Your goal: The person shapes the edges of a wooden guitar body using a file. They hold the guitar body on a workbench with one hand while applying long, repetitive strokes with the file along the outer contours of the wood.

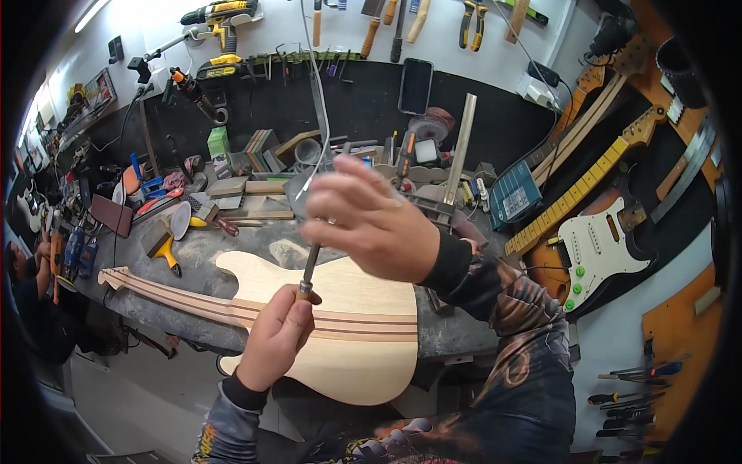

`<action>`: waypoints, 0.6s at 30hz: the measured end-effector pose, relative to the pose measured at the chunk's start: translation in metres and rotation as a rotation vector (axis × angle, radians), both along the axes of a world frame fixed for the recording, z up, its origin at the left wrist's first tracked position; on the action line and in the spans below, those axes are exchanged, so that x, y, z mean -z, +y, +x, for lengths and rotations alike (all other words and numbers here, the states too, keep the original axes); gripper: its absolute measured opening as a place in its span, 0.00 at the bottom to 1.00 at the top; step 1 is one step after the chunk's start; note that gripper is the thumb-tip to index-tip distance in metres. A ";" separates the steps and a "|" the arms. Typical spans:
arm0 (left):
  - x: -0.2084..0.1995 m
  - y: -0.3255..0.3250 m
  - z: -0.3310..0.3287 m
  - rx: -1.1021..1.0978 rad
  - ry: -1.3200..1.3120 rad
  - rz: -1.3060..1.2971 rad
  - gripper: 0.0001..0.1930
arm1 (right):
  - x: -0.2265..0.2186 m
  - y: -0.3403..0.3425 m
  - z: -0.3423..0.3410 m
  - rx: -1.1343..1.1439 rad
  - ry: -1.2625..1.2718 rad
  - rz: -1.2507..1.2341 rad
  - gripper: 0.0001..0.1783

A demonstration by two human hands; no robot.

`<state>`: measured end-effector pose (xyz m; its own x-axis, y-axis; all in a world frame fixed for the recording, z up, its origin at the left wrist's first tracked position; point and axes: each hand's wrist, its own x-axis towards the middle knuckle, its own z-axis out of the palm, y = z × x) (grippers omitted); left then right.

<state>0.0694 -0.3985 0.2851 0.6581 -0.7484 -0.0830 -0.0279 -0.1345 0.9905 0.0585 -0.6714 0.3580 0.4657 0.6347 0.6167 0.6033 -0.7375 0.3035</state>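
Observation:
My left hand [277, 334] is closed round the wooden handle of a file [311, 263], just below its metal collar. The dark blade stands up steeply and passes behind my right hand [371, 220]. That hand's fingers curl round the blade, though motion blurs the upper ones; a dark tip shows above them. Beneath both hands lies a pale, unfinished electric guitar body [355, 359], with a neck [174, 292] of light wood and dark stripes pointing left. The body's near edge overhangs the bench.
The dusty grey bench [452, 332] carries a yellow-handled brush [162, 246], wood blocks and clutter along its back. A finished guitar [603, 251] with a white pickguard stands at the right. Tools hang on the wall, including a drill [224, 35]. Another person [31, 286] is at the far left.

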 end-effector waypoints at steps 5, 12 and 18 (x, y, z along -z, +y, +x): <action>0.016 -0.049 0.010 -0.054 -0.010 -0.245 0.24 | 0.083 0.013 -0.030 0.006 0.691 1.078 0.26; 0.003 -0.116 -0.004 0.023 -0.752 0.009 0.46 | 0.047 -0.046 0.029 0.032 0.784 1.676 0.15; -0.013 -0.051 -0.027 0.094 -0.686 0.021 0.45 | -0.075 -0.214 0.158 0.429 0.204 1.443 0.19</action>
